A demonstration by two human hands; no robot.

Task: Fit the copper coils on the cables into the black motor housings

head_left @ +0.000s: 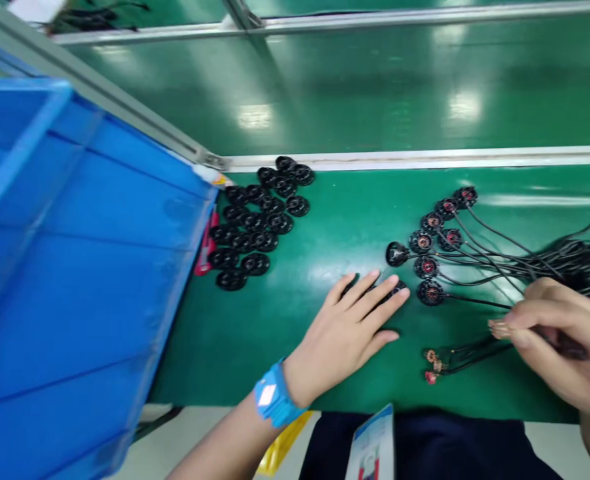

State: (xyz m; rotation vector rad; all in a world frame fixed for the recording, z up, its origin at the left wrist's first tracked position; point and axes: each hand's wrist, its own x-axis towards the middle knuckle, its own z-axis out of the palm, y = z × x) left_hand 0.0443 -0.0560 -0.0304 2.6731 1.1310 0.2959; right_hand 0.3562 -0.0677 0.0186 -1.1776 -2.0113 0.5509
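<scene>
ur L hand (342, 333) — fingers spread over some blk discs (399, 286); R hand (569, 317) fingers pinching a copper-colored cable end (499, 329) — more cable ends (439, 366) just left of 'em.

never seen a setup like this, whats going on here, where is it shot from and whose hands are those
There is no machine: these are one person's bare hands, seen from a camera worn on the head, looking forward and down. On the green table lie black discs at left and black cables at right, several ending in round pieces. A blue crate fills the left side. The left hand spreads its fingers over dark parts, mostly hidden. The right hand pinches a small copper-coloured piece.
</scene>
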